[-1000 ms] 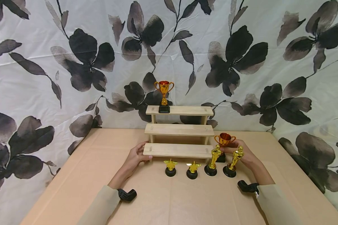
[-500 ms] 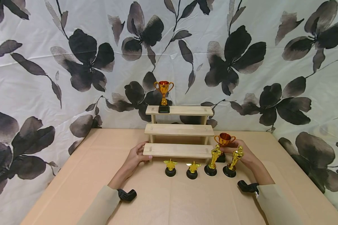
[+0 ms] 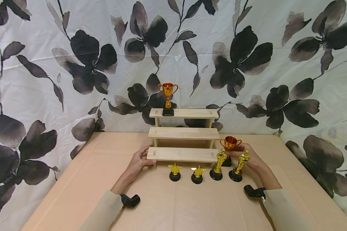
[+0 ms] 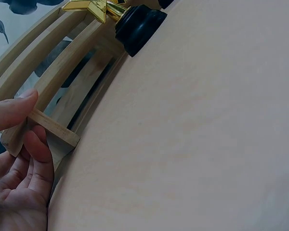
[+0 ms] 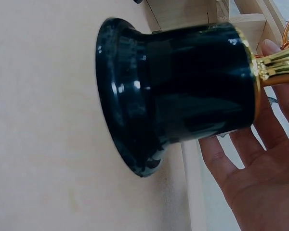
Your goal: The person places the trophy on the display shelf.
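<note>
A pale wooden three-step stand [image 3: 183, 133] stands on the table. My left hand [image 3: 140, 160] grips the left end of its lowest step, thumb on top and fingers beneath in the left wrist view. By the stand's right end, an orange-gold trophy cup [image 3: 230, 142] stands upright, its dark base [image 3: 226, 161] visible below. My right hand [image 3: 245, 152] holds the cup around its stem, which is mostly hidden. In front are two gold figure statuettes [image 3: 218, 162] [image 3: 240, 165]. In the right wrist view, a black statuette base [image 5: 192, 82] covers part of the fingers [image 5: 253, 144].
A second trophy cup [image 3: 168, 98] stands on the top step at its left. Two small star trophies [image 3: 175, 172] [image 3: 197, 175] stand on the table [image 3: 185, 208] before the stand. A floral cloth [image 3: 173, 48] hangs behind.
</note>
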A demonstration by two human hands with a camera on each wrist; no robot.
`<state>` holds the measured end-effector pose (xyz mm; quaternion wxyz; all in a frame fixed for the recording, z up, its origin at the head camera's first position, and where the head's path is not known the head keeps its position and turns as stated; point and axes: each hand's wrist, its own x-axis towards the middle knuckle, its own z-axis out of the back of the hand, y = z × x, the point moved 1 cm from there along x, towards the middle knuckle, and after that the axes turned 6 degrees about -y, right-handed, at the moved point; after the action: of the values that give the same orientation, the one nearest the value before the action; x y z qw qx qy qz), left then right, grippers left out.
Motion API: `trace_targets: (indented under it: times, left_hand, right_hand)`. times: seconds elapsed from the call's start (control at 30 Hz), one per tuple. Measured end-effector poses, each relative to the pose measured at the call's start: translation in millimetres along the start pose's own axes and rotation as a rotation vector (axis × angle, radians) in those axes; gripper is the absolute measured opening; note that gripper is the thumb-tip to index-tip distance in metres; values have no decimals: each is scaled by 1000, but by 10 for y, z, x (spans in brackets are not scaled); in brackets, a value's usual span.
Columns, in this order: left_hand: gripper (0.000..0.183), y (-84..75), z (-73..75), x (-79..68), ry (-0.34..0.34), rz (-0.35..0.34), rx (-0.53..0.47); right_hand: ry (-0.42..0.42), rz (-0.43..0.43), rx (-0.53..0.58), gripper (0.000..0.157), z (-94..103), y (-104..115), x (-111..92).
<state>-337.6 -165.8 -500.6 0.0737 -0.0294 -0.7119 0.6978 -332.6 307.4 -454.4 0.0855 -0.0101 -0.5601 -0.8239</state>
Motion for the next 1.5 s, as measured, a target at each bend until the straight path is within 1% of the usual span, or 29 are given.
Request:
trace_targets:
  times: [0.4,0.7,1.03,1.3,1.5]
  left_hand:
    - [83,14,6,4,-9,3,-2]
    - [83,18,4,2,-16,5,-2]
    - [83,8,5,-3,-1,0,-1]
    - [83,-4,6,-17,-3,-2,4]
    - [82,5,1,-12,-4,1,-6]
  right_hand:
    - [-1,2,-2,53,1,10,0]
    - [-5,-7,17,53,4,5,0]
    - [5,0,28,50,14,3,3]
    - [3,2,24,52,22,-1,8]
    - [-1,35,36,53,26,-38,34]
